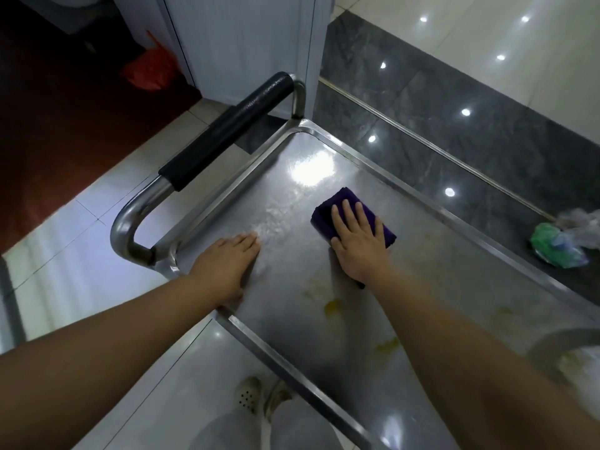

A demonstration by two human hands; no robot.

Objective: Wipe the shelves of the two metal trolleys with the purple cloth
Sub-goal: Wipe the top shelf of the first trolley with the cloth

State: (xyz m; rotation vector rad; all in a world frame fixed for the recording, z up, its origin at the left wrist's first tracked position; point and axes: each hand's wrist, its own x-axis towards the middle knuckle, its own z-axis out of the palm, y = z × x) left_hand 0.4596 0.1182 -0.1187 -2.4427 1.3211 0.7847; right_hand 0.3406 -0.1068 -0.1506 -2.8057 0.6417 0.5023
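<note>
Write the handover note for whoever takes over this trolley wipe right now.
Left hand: flat on the trolley's top shelf, near the handle, holding nothing.
Right hand: pressing flat on the purple cloth, mid-shelf.
Done: wiping of the top shelf is under way; its far end shows no stains.
Left: yellow stains on the near part of this shelf. Other shelves and the second trolley are out of view, so check them.
</note>
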